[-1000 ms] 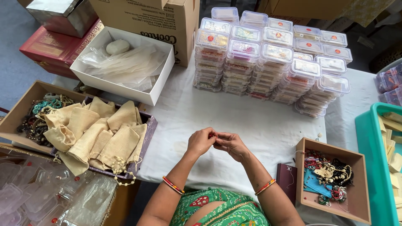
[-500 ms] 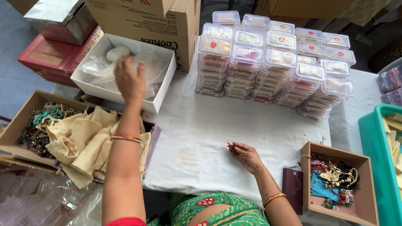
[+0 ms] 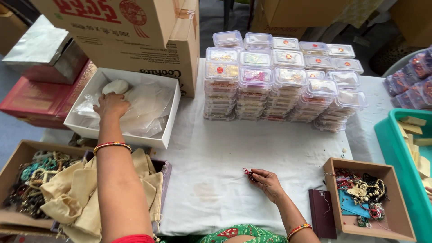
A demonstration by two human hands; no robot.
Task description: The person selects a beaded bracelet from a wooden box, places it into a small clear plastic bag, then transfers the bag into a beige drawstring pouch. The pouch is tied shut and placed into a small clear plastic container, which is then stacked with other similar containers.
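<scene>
White box [image 3: 167,118]: I see left hand [image 3: 111,104] spread on plastic bags [image 3: 144,105] | right hand [image 3: 266,181] pinching red thread piece [image 3: 248,173] | step: fetching bag; next needs clean pinch.

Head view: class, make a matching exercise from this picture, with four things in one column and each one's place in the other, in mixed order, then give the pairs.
Things:
1. left hand
2. right hand
3. stacked clear lidded containers
4. cloth pouches

Places:
A. far side of the white cloth
B. inside the white box, on clear plastic bags
C. near left, beside a box of beads
D. on the white cloth, pinching a small red item

Pairs: 1-B, 2-D, 3-A, 4-C
</scene>
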